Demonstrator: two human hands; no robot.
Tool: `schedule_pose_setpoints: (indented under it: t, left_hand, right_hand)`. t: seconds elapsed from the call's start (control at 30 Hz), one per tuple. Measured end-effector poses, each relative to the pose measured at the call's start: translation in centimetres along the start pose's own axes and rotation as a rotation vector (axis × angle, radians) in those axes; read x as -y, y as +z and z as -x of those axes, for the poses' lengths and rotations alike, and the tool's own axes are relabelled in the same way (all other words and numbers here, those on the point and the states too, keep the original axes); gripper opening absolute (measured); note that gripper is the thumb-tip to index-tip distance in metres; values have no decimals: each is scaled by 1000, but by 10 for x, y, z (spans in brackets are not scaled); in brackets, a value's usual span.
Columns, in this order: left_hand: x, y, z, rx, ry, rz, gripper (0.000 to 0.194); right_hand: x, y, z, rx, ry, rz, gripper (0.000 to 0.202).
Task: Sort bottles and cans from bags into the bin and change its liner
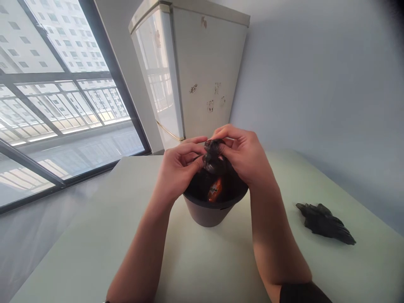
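A dark round bin (210, 215) stands upright on the pale table (135, 185), lined with a black plastic bag (213, 164). Over the bin, my left hand (179, 168) pinches the gathered top of the bag between thumb and fingers. From the other side my right hand (241, 153) grips the same bunched plastic, its fingertips close to those of the left. Below the hands, an orange wrapper (215, 190) with pale lettering shows inside the bin. The rest of the bin's contents is hidden by dark plastic and shadow.
On the table to the right lies a crumpled black plastic bag (326, 224). A white fridge (205, 63) with worn marks stands behind the table. Grey wall (315, 84) rises at the right; a framed glass window (57, 92) is at the left.
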State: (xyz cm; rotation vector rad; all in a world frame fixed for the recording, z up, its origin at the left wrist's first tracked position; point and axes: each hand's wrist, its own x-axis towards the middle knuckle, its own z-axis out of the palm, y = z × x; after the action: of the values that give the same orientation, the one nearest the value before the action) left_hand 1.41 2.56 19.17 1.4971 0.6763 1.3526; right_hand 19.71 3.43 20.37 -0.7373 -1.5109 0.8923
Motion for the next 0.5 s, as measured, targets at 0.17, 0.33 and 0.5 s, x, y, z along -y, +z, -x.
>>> schedule_pose_setpoints:
  t: [0.17,0.33,0.5]
  left_hand:
    - [-5,7,5,25,29,-100,6]
    - [-6,14,9,-128,62,-194,15]
    - [-1,11,10,-289,112,-232,19]
  right_hand:
    - [14,10,8,-1,49,22,23]
    - [15,14,10,41,93,-8,42]
    - [18,12,12,131,154,16,39]
